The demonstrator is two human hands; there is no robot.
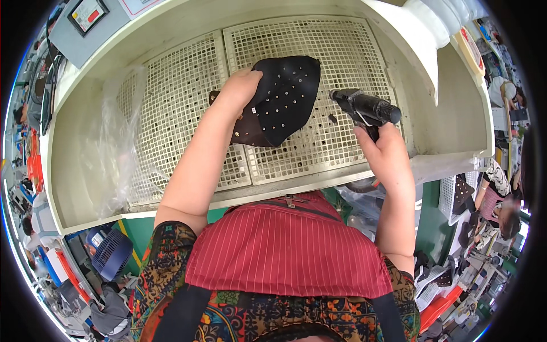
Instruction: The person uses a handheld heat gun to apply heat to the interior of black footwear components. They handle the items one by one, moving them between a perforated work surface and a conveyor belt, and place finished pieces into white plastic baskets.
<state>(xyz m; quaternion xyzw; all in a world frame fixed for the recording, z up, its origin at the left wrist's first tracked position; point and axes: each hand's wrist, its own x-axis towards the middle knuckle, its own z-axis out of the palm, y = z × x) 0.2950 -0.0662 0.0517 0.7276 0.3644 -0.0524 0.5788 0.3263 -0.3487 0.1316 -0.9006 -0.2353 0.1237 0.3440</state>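
My left hand is closed on the left edge of a soft black studded piece. Small shiny studs dot its face, and a dark brown part with a few gold-coloured studs hangs at its lower left. I cannot tell just what kind of article it is. My right hand is wrapped round the handle of a black pistol-grip tool. Its nozzle points left towards the studded piece, with a gap between them. Both are above a pale perforated grid.
The grid lies in a cream-coloured tray with raised walls. Clear plastic film drapes over its left side. A white funnel-shaped hood overhangs the right rear. A small dark scrap lies below the nozzle. A blue fan stands lower left.
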